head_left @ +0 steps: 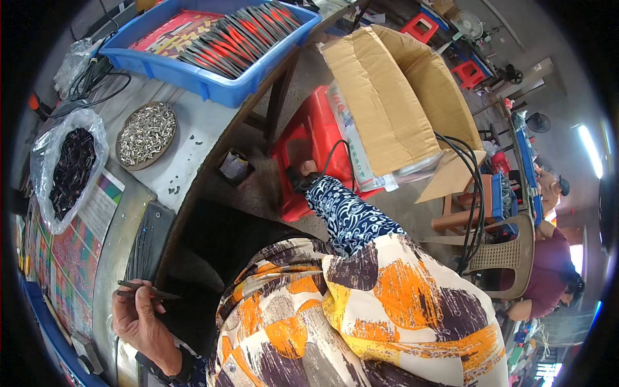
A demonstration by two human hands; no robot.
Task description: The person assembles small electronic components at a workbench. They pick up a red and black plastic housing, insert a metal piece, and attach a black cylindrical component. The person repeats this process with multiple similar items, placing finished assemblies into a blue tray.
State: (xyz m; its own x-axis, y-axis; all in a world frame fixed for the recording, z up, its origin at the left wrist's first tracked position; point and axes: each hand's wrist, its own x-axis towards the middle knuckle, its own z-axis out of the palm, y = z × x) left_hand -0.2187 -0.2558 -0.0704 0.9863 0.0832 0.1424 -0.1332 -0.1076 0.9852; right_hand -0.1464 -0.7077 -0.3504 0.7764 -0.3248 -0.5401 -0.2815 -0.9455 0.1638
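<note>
At lower left my left hand (143,322) is closed in a pinch on slim dark pointed strips (149,292); their exact kind is unclear. Just beyond it, at the bench edge, a dark grey holder (152,238) contains more thin dark strips. My right arm, in a blue and white patterned sleeve (348,213), reaches away toward a red plastic stool (316,138). Over that stool is my right hand (304,170), small and blurred, with its fingers not readable. A black cable runs close to it.
On the bench stand a round dish of small silver metal parts (147,134), a clear bag of dark pieces (74,171) and a blue tray (219,90) with many black and red slim pieces. An open cardboard box (380,103) rises beyond the stool. Another person (548,274) sits at far right.
</note>
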